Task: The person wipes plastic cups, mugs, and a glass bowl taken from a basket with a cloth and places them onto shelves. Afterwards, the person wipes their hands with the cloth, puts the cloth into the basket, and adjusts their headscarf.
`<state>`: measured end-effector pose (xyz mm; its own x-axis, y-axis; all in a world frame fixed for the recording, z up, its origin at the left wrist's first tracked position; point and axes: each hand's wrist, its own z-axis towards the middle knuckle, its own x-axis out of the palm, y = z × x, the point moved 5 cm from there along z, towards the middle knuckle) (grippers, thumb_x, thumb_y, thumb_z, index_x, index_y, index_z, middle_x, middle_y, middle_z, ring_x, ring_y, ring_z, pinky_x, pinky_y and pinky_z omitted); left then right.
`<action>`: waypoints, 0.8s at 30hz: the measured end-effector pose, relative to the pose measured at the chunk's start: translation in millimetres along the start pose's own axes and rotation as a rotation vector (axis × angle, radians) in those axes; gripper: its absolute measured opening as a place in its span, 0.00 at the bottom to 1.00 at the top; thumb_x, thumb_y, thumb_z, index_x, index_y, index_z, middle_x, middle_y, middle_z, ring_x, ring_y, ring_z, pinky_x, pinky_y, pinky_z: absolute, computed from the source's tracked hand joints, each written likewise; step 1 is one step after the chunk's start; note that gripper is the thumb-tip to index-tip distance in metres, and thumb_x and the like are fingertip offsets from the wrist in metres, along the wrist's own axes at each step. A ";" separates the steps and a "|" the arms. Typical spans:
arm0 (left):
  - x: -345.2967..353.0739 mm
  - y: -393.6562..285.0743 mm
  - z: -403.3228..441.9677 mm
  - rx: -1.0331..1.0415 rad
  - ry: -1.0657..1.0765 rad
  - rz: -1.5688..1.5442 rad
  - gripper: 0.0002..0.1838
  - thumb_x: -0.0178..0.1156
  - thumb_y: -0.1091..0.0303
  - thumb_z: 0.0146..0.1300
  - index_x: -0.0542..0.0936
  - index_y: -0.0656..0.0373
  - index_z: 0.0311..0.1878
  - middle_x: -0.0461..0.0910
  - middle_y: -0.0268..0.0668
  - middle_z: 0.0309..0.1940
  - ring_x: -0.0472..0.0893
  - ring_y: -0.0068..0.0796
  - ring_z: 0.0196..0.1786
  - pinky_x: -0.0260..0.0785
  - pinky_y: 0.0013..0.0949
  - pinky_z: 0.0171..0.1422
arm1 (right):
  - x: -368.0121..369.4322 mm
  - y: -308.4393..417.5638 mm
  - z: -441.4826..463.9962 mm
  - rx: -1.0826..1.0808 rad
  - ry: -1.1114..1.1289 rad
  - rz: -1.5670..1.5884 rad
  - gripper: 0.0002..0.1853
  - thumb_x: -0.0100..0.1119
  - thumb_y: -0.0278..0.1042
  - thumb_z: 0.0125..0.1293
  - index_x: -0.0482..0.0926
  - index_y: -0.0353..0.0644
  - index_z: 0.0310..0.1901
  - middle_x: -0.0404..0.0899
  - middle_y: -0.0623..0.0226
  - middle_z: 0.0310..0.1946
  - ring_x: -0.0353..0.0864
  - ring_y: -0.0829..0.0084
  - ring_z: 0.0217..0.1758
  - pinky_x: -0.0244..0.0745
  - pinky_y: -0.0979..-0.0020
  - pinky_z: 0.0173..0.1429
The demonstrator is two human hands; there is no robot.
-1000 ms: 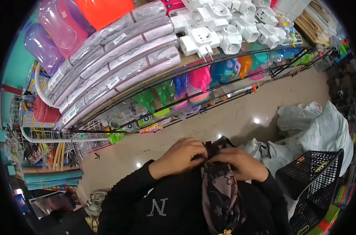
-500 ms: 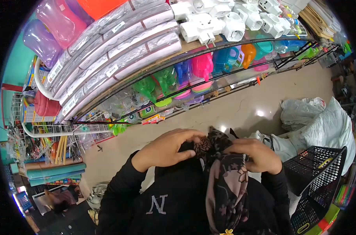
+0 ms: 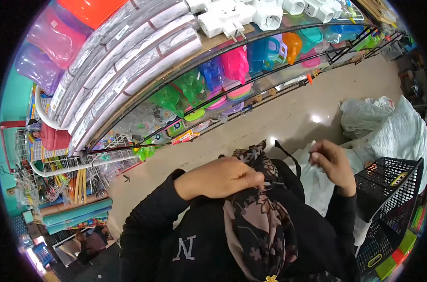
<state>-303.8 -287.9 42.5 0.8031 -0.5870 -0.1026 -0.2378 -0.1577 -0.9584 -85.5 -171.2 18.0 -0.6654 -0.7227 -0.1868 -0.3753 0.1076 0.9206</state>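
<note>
A dark patterned scarf (image 3: 260, 216) with brownish-pink patches and flower shapes hangs down the front of a black top marked with a letter N (image 3: 184, 248). My left hand (image 3: 220, 178) is closed on the scarf's gathered upper part at chest height, its thumb pointing right. Out to the right, my right hand (image 3: 334, 164) is raised away from the scarf with its fingers curled together in a pinch. Something small and whitish shows at its fingertips, against a white plastic sack (image 3: 312, 176) behind; I cannot make out what it is. A gold-coloured ornament (image 3: 271, 278) sits low on the scarf.
A rack ahead carries wrapped rolls (image 3: 143, 61), white plug adapters (image 3: 232, 19) and colourful plastic jugs (image 3: 234, 63). To the right are a black perforated basket (image 3: 387, 183) and large whitish sacks (image 3: 387, 124). Wire baskets with sticks (image 3: 77, 181) stand left, on the tiled floor (image 3: 288, 108).
My right hand has left the scarf and moved up and right, fingers pinched. My left hand has shifted slightly right over the gathered cloth. The view has tilted a little.
</note>
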 end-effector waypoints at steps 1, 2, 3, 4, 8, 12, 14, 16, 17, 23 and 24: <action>-4.1 1.0 3.6 -0.128 0.040 0.083 0.18 0.45 0.57 0.68 0.79 0.58 0.46 0.79 0.43 0.39 0.77 0.41 0.43 0.67 0.37 0.49 | 0.7 -7.6 -8.3 0.187 0.067 -0.137 0.10 0.59 0.30 0.59 0.74 0.34 0.40 0.77 0.63 0.34 0.76 0.76 0.35 0.71 0.74 0.40; -8.2 1.7 7.2 -0.254 0.080 0.168 0.17 0.45 0.57 0.67 0.79 0.58 0.44 0.79 0.43 0.38 0.77 0.42 0.41 0.67 0.38 0.47 | 1.6 -16.8 -17.8 0.374 0.135 -0.273 0.11 0.60 0.32 0.58 0.75 0.34 0.39 0.78 0.62 0.34 0.77 0.75 0.35 0.71 0.73 0.39; -9.4 5.0 9.6 -0.379 0.123 0.254 0.17 0.46 0.57 0.67 0.80 0.58 0.41 0.79 0.43 0.37 0.78 0.43 0.39 0.68 0.39 0.44 | 5.8 -21.5 -23.0 0.376 0.130 -0.267 0.11 0.60 0.32 0.58 0.75 0.34 0.39 0.78 0.62 0.34 0.77 0.75 0.35 0.71 0.73 0.39; -6.2 5.4 13.8 -0.380 0.133 0.258 0.17 0.46 0.57 0.67 0.80 0.58 0.41 0.79 0.43 0.37 0.78 0.43 0.39 0.68 0.39 0.44 | 17.6 -28.5 -27.8 0.357 0.226 -0.336 0.10 0.61 0.31 0.58 0.75 0.35 0.38 0.77 0.66 0.33 0.76 0.77 0.35 0.70 0.74 0.39; 10.2 13.0 37.8 -0.294 0.067 0.587 0.14 0.51 0.58 0.63 0.79 0.58 0.37 0.78 0.42 0.32 0.77 0.45 0.36 0.68 0.43 0.41 | 50.8 -51.9 -28.8 0.196 0.209 -0.034 0.10 0.61 0.31 0.58 0.73 0.36 0.38 0.74 0.71 0.31 0.73 0.81 0.35 0.68 0.78 0.40; 16.2 13.1 57.6 -0.115 -0.125 0.617 0.12 0.55 0.58 0.60 0.78 0.58 0.37 0.77 0.42 0.31 0.77 0.45 0.37 0.68 0.44 0.43 | 54.2 -44.2 -30.6 0.144 0.119 0.321 0.14 0.60 0.29 0.57 0.71 0.37 0.43 0.73 0.72 0.31 0.71 0.82 0.35 0.66 0.79 0.41; 20.0 13.4 61.4 -0.132 -0.008 0.587 0.13 0.57 0.58 0.58 0.78 0.57 0.38 0.77 0.41 0.32 0.77 0.44 0.39 0.67 0.43 0.45 | 54.9 -39.1 -32.5 0.153 0.089 0.412 0.16 0.60 0.28 0.56 0.70 0.37 0.45 0.72 0.71 0.32 0.71 0.81 0.36 0.66 0.79 0.42; 21.5 11.9 61.8 -0.137 0.063 0.578 0.13 0.58 0.57 0.57 0.78 0.57 0.39 0.77 0.41 0.32 0.77 0.43 0.40 0.66 0.42 0.46 | 57.8 -34.3 -33.6 0.161 0.046 0.435 0.21 0.60 0.25 0.55 0.66 0.37 0.51 0.72 0.71 0.33 0.70 0.82 0.37 0.65 0.79 0.43; 20.7 9.5 59.8 -0.123 0.073 0.592 0.14 0.58 0.57 0.57 0.78 0.57 0.39 0.77 0.40 0.33 0.76 0.42 0.41 0.65 0.41 0.47 | 58.2 -32.0 -33.8 0.164 0.027 0.445 0.24 0.59 0.24 0.54 0.64 0.37 0.54 0.71 0.71 0.34 0.69 0.82 0.38 0.64 0.80 0.43; 24.2 11.2 59.4 -0.091 0.107 0.652 0.18 0.61 0.54 0.54 0.78 0.59 0.39 0.76 0.38 0.33 0.76 0.39 0.43 0.63 0.38 0.51 | 49.8 -15.5 -36.1 0.057 -0.072 0.435 0.30 0.59 0.20 0.53 0.60 0.35 0.58 0.72 0.70 0.35 0.70 0.80 0.39 0.65 0.79 0.46; 24.8 12.2 61.1 -0.088 0.109 0.655 0.18 0.61 0.54 0.54 0.78 0.59 0.39 0.76 0.38 0.33 0.76 0.39 0.43 0.63 0.38 0.51 | 49.1 -14.3 -36.3 0.069 -0.015 0.325 0.30 0.60 0.20 0.52 0.61 0.35 0.58 0.73 0.69 0.34 0.71 0.80 0.39 0.66 0.78 0.46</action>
<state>-253.4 -255.8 12.0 0.4192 -0.6596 -0.6238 -0.7047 0.1969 -0.6817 -89.4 -232.9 8.2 -0.7668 -0.6328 0.1078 -0.1840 0.3775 0.9075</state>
